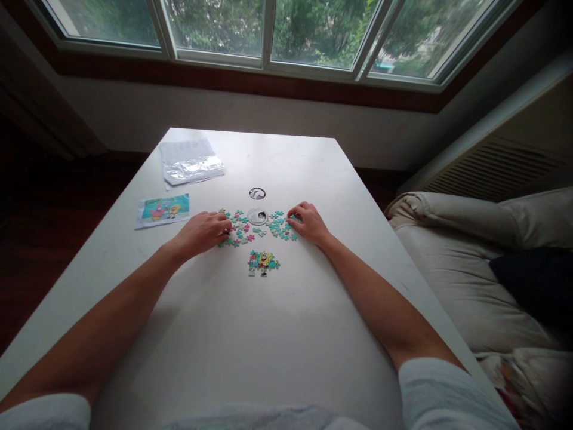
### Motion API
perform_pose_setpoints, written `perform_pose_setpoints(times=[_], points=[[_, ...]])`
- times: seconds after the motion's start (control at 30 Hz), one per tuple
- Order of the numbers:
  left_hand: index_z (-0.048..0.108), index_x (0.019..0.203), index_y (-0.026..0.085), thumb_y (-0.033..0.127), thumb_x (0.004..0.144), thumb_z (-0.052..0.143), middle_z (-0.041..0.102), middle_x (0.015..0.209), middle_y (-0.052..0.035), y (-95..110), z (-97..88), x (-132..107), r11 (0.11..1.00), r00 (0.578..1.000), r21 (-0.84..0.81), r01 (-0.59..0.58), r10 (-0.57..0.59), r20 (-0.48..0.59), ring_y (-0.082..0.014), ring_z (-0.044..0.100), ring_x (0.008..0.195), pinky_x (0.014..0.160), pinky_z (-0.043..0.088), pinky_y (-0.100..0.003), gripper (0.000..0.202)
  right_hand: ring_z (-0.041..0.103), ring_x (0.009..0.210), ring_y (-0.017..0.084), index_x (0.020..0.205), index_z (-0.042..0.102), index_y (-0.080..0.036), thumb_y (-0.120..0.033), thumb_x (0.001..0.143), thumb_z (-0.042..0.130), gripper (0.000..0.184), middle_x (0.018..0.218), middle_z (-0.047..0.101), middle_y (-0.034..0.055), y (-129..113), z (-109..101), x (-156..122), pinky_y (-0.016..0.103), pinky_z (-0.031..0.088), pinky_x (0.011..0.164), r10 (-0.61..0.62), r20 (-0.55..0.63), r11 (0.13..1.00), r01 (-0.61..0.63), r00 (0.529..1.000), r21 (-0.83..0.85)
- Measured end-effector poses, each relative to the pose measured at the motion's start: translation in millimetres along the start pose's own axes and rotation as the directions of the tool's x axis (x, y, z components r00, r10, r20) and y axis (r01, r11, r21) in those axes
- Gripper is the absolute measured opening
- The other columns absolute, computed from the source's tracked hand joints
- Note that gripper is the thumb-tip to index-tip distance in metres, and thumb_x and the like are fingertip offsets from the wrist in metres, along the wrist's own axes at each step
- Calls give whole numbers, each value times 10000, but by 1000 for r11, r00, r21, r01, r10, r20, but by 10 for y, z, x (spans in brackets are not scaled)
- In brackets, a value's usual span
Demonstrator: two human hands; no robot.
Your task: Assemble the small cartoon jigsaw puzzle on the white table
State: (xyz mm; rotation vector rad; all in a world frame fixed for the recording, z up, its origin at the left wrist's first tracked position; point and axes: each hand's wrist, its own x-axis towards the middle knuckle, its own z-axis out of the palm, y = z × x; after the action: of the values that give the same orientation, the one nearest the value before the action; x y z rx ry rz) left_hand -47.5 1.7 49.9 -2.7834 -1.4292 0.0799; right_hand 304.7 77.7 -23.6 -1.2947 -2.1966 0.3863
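The joined patch point(264, 261) lies nearer the body than both hands and between them, its longer axis seemingly side to side. The left hand point(203, 232) is beyond the patch to its left, fingers at the left pieces point(246, 227); the right hand point(308, 222) is beyond it to its right, fingertips at the right pieces' point(278, 227) outer edge. The hands stand well apart, fingers bent; I cannot tell whether either pinches a piece, and neither is clearly nearer the patch. Open table point(250, 346) stretches bodyward of the patch.
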Motion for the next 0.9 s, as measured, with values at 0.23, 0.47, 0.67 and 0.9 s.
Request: perform_pose_setpoints(times=[0.23,0.47,0.67,0.9], points=[[689,1128,265,304,983,466,707,1085,-63,-6,32,9,998,1000,-61,9,-9,2,-219,665,974,837,472,-331,268,540,971,253,951,725,-240,-309,854,689,124,962,583,68,24,17,6,405,466,909,-3,-1,1000,3,1000,2],[699,1038,255,295,978,472,702,1056,-58,-11,52,8,997,1000,-77,2,-4,-26,-221,669,944,793,469,-321,238,541,968,252,952,728,-244,-309,855,690,123,970,585,68,26,14,2,405,468,906,-2,-3,1000,2,1000,5],[671,1014,240,300,940,513,678,1042,-57,-15,40,-11,995,1000,-101,-1,-2,-29,-231,652,951,770,453,-316,185,543,965,251,948,726,-242,-302,852,689,119,962,585,67,21,12,0,402,470,900,-3,-5,1000,3,1000,8],[604,965,233,265,871,551,666,1013,-44,-4,25,-21,978,999,-206,32,-35,-11,-206,634,890,702,430,-286,113,542,960,248,951,727,-241,-319,858,692,127,967,587,67,29,21,-2,398,469,899,-1,-2,1000,1,1000,-1]])
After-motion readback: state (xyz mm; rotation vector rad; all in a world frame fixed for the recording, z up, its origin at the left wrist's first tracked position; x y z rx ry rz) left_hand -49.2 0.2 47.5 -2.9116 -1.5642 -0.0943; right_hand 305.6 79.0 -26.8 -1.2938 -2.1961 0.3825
